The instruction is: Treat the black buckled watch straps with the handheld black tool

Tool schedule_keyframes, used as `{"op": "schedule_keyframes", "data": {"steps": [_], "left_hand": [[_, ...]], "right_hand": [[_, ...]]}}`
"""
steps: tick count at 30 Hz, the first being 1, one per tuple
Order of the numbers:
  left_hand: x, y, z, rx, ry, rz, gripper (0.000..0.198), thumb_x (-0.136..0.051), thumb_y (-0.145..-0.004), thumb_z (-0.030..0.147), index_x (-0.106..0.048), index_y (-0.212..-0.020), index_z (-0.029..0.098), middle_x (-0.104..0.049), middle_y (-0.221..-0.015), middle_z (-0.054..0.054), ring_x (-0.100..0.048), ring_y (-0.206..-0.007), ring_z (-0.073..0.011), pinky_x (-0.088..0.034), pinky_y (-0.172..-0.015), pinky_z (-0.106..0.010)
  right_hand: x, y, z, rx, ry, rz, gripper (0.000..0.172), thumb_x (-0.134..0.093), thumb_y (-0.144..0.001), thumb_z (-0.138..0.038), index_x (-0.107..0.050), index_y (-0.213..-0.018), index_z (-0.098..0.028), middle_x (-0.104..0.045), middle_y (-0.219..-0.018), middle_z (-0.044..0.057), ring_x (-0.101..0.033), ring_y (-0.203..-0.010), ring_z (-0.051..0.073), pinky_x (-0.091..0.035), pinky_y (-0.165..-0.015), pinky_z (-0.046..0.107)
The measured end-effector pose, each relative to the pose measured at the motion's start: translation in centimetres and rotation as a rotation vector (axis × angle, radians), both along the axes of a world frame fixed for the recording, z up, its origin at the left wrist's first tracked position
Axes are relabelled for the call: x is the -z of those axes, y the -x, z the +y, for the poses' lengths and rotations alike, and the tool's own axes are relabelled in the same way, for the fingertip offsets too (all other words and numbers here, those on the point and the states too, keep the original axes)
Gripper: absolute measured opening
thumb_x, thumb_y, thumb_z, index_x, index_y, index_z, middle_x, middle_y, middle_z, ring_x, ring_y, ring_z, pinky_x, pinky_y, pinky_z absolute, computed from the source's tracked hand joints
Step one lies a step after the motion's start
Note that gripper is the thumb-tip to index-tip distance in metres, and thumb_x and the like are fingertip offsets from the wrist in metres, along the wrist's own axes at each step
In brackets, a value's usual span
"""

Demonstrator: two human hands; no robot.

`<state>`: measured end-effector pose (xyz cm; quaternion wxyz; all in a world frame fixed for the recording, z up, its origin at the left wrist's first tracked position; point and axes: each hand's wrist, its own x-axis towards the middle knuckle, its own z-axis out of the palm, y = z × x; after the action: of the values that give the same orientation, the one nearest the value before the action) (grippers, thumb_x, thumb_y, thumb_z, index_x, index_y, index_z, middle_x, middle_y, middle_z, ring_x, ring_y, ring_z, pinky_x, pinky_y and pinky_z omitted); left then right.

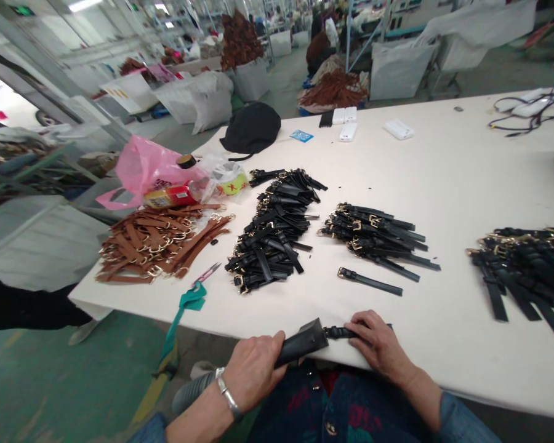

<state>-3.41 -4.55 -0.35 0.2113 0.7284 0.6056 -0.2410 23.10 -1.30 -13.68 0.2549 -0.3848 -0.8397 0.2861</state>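
My left hand (pixel 252 368) is closed round a black leather piece (pixel 301 342) at the near edge of the white table (pixel 443 172). My right hand (pixel 378 344) presses down on the narrow black strap end joined to that piece, fingers curled over it. A single black strap with a gold buckle (pixel 369 281) lies just beyond my right hand. Further back lie two heaps of black buckled straps (pixel 272 237) (pixel 378 237). A third black heap (pixel 526 271) sits at the right.
A pile of brown straps (pixel 157 243) lies at the left with small snips (pixel 207 272) and a teal ribbon (pixel 191 299). A pink bag (pixel 143 166), a bottle (pixel 173 195), a tape roll (pixel 231 181), a black cap (pixel 252 128) and white boxes (pixel 348 123) sit behind.
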Motion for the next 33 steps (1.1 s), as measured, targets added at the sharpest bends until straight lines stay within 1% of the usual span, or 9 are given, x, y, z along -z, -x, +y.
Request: {"op": "schedule_keyframes", "data": {"steps": [4, 6, 8, 12, 17, 23, 27, 30, 33], "left_hand": [[0.1, -1.1, 0.2, 0.031, -0.055, -0.031, 0.025, -0.042, -0.078, 0.036, -0.046, -0.098, 0.023, -0.064, -0.087, -0.005, -0.061, -0.079, -0.0240, -0.044, -0.068, -0.035], [0.2, -1.7, 0.5, 0.009, -0.071, -0.033, 0.024, -0.043, -0.077, 0.037, -0.046, -0.097, 0.023, -0.064, -0.086, -0.005, -0.061, -0.079, -0.0234, -0.043, -0.068, -0.034], [0.2, -1.8, 0.6, -0.033, -0.057, -0.044, 0.026, -0.042, -0.078, 0.040, -0.047, -0.096, 0.022, -0.064, -0.086, -0.005, -0.061, -0.080, -0.0226, -0.043, -0.068, -0.032], [0.2, -0.5, 0.8, -0.099, -0.027, -0.046, 0.028, -0.039, -0.078, 0.044, -0.048, -0.095, 0.023, -0.065, -0.082, -0.005, -0.061, -0.079, -0.0215, -0.043, -0.066, -0.030], [0.2, 1.3, 1.0, -0.093, -0.060, 0.002, 0.028, -0.041, -0.076, 0.044, -0.049, -0.093, 0.023, -0.065, -0.079, -0.005, -0.061, -0.077, -0.0228, -0.043, -0.064, -0.031], [-0.3, 2.3, 0.8, -0.149, -0.033, -0.050, 0.030, -0.042, -0.074, 0.046, -0.052, -0.091, 0.024, -0.065, -0.081, -0.006, -0.061, -0.078, -0.0234, -0.044, -0.066, -0.033], [-0.4, 1.6, 0.8, -0.128, -0.036, -0.109, 0.030, -0.043, -0.074, 0.045, -0.053, -0.093, 0.023, -0.065, -0.082, -0.006, -0.061, -0.079, -0.0234, -0.045, -0.067, -0.033], [0.1, 0.4, 1.2, -0.089, -0.056, -0.159, 0.028, -0.043, -0.075, 0.041, -0.054, -0.089, 0.020, -0.065, -0.081, -0.008, -0.062, -0.078, -0.0243, -0.046, -0.067, -0.035], [0.8, -1.1, 1.7, -0.087, -0.071, -0.176, 0.029, -0.047, -0.071, 0.042, -0.055, -0.088, 0.020, -0.066, -0.082, -0.007, -0.062, -0.080, -0.0253, -0.047, -0.066, -0.035]], "right_hand": [[0.0, 0.0, 0.1, 0.019, -0.002, -0.018, 0.029, -0.051, -0.082, -0.024, -0.054, -0.111, -0.024, -0.056, -0.095, 0.008, -0.052, -0.088, 0.022, -0.046, -0.075, 0.039], [0.1, 0.0, 0.1, 0.029, 0.005, -0.029, 0.029, -0.051, -0.082, -0.024, -0.054, -0.111, -0.023, -0.056, -0.094, 0.008, -0.052, -0.088, 0.022, -0.046, -0.075, 0.039], [0.2, 0.0, 0.2, 0.025, 0.003, -0.032, 0.028, -0.051, -0.082, -0.024, -0.055, -0.110, -0.023, -0.057, -0.093, 0.008, -0.052, -0.087, 0.021, -0.046, -0.074, 0.038], [0.3, 0.0, 0.2, 0.011, -0.006, -0.040, 0.026, -0.050, -0.084, -0.027, -0.056, -0.108, -0.023, -0.057, -0.092, 0.008, -0.052, -0.086, 0.021, -0.047, -0.073, 0.037], [0.0, 0.0, 0.2, 0.027, 0.002, -0.062, 0.025, -0.046, -0.086, -0.028, -0.056, -0.108, -0.022, -0.057, -0.092, 0.008, -0.052, -0.088, 0.021, -0.047, -0.076, 0.037], [0.3, -0.1, 0.2, 0.043, -0.004, -0.094, 0.026, -0.045, -0.087, -0.030, -0.058, -0.107, -0.022, -0.057, -0.092, 0.008, -0.053, -0.088, 0.021, -0.048, -0.076, 0.036], [0.7, -0.1, 0.2, 0.053, -0.036, -0.109, 0.026, -0.045, -0.086, -0.032, -0.058, -0.107, -0.023, -0.058, -0.092, 0.008, -0.055, -0.087, 0.022, -0.050, -0.074, 0.036], [1.0, -0.2, 0.2, 0.046, -0.063, -0.126, 0.027, -0.046, -0.086, -0.033, -0.058, -0.108, -0.023, -0.058, -0.092, 0.008, -0.056, -0.088, 0.022, -0.050, -0.074, 0.036], [1.7, -0.9, 0.3, 0.036, -0.096, -0.156, 0.029, -0.047, -0.084, -0.037, -0.059, -0.107, -0.023, -0.059, -0.094, 0.007, -0.057, -0.089, 0.021, -0.051, -0.075, 0.034]]}}
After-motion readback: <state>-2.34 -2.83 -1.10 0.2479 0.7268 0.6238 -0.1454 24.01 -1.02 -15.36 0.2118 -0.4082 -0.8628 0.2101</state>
